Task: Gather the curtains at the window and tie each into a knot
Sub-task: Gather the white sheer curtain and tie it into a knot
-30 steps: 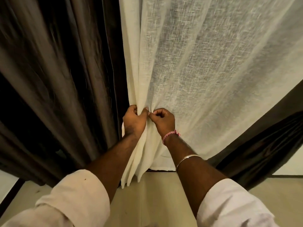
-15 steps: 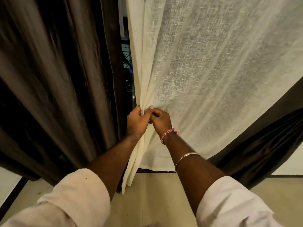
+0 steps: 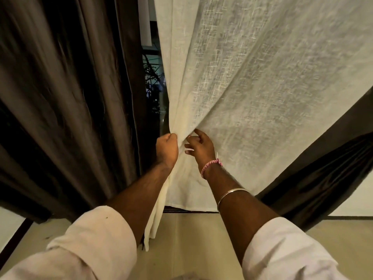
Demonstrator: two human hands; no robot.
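Observation:
A sheer cream curtain (image 3: 252,81) hangs across the middle and right of the view. My left hand (image 3: 167,148) grips a bunch of folds at its left edge, and the gathered cloth falls below my fist to the floor. Just to the right, my right hand (image 3: 198,146) has loosened fingers that touch the cloth without clasping it. A dark brown curtain (image 3: 66,93) hangs at the left, and another dark curtain (image 3: 327,178) shows at the lower right behind the cream one.
Between the dark left curtain and the cream one, a narrow gap shows the window (image 3: 154,81) with night outside. Pale floor tiles (image 3: 191,239) lie below. A dark strip (image 3: 12,241) runs along the floor at the lower left.
The cream curtain's left edge has been pulled rightward, widening the gap onto the window. My right hand has released its pinch and spread its fingers, while my left keeps the bunch.

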